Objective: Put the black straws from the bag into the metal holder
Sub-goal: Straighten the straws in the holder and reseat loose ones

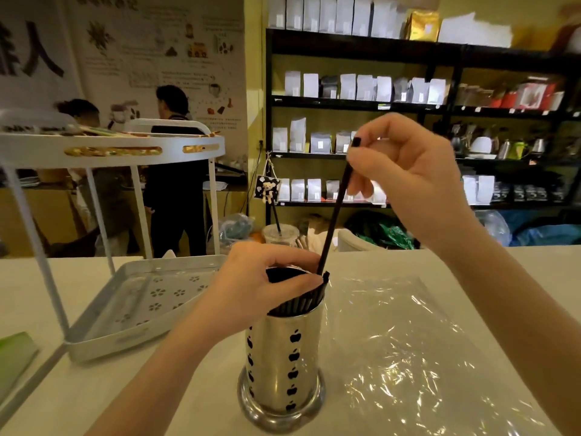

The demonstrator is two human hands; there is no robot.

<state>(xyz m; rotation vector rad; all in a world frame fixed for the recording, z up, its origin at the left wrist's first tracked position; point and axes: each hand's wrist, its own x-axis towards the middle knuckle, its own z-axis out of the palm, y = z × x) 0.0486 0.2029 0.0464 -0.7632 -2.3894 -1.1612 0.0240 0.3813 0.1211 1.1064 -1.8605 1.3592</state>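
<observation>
The metal holder (pixel 284 357), shiny with black apple cut-outs, stands upright on the white table in front of me. A bunch of black straws (pixel 298 302) fills its top, leaning right. My left hand (pixel 261 284) is wrapped around the tops of that bunch. My right hand (pixel 405 177) pinches the upper end of a single black straw (pixel 334 218), held slanted, its lower end touching the bunch at the holder's mouth. The clear plastic bag (pixel 405 350) lies flat and crumpled to the right of the holder.
A white two-tier metal rack (pixel 125 306) stands on the table to the left. A lidded drink cup with a straw (pixel 279 234) sits behind the holder. Two people stand at the back left; black shelves (pixel 440 105) with pouches fill the back wall.
</observation>
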